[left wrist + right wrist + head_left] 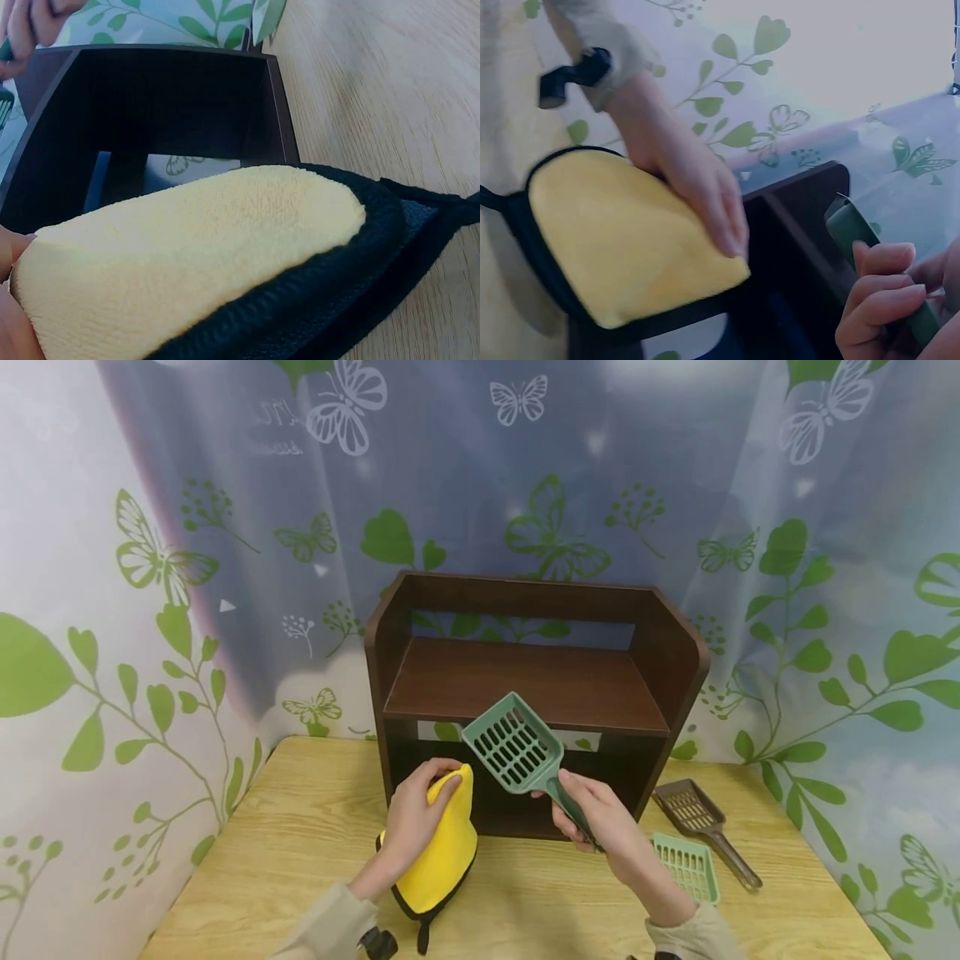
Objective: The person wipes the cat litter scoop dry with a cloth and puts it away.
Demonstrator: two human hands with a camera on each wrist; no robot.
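Note:
In the head view my left hand (420,806) pinches the top of a yellow cloth (442,860) with black edging and a black loop at its lower end. The cloth hangs folded from the fingers, and it fills much of the left wrist view. My right hand (600,814) grips the handle of a dark green slotted litter scoop (517,743), its basket raised and tilted up to the left before the shelf. In the right wrist view the fingers curl round the green handle (922,322); the scoop's basket is outside that view.
A dark brown two-tier shelf (525,685) stands at the back of the wooden table (300,852). To its right lie a brown litter scoop (690,806) and a light green scoop (693,868), partly behind my right forearm. A printed curtain (465,468) hangs behind.

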